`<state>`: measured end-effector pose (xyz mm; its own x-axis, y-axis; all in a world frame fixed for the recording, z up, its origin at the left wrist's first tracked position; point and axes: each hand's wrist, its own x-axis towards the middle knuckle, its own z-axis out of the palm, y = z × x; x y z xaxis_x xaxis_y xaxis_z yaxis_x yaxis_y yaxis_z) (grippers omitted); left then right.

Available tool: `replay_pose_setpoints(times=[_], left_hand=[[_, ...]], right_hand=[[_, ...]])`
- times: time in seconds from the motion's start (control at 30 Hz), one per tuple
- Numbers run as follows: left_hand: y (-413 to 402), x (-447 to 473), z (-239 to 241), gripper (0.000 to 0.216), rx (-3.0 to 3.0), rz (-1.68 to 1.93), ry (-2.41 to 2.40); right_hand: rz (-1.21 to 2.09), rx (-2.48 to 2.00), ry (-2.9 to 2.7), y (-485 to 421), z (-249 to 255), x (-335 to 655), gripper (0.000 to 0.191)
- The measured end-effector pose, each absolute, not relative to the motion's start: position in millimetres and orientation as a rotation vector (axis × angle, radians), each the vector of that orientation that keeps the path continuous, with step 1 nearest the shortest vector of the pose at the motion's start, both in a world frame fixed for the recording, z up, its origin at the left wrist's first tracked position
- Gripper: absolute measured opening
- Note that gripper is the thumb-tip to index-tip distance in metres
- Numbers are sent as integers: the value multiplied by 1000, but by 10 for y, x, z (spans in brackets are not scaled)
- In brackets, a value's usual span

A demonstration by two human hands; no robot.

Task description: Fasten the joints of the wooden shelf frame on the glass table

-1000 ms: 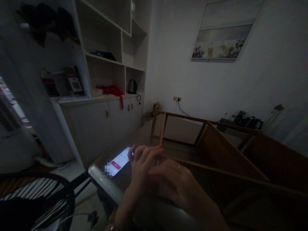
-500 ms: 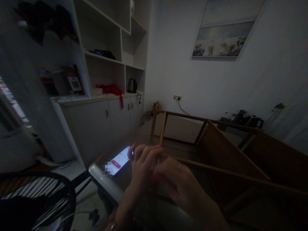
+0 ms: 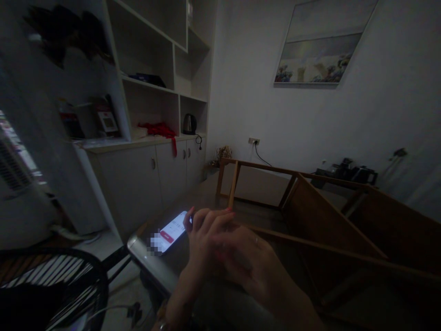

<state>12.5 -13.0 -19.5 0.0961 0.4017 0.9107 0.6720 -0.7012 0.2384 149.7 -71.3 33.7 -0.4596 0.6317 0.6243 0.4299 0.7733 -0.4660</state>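
The lit phone (image 3: 171, 231) lies flat on the dark counter (image 3: 151, 263) near its pale front edge, in the same place as half a second ago. The left hand (image 3: 203, 232) hovers just beside the phone's far end, its fingers (image 3: 220, 216) loosely bent and a little apart, clamped on nothing; the thumb sits at the phone's edge, possibly touching it, though the dim light makes that hard to tell. The right hand (image 3: 246, 257), with a ring (image 3: 256, 239) on one finger, has slid slightly closer and now lies over the back of the left hand. Its fingertips, clearer a moment earlier, are blurred, so I cannot tell whether they are together or apart. A wooden frame (image 3: 310, 216) stands behind both hands.
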Motion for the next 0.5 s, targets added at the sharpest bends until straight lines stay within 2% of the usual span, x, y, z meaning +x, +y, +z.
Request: replay_pose_setpoints(times=[0.1,0.2,0.27,0.5], left_hand=[[-120,125,-200,27,-2115,-1652,-1040],[-133,127,-198,36,-2131,-1675,-1041],[-150,126,-194,34,-2149,-1679,-1065],[-165,106,-197,37,-2199,-1680,-1050]], right_hand=[[243,-831,-2077,-714,267,1481,23],[88,-799,-2027,-705,217,1460,8],[-29,-749,-2019,-702,218,1442,2],[-386,-678,-2035,-715,274,1406,10]])
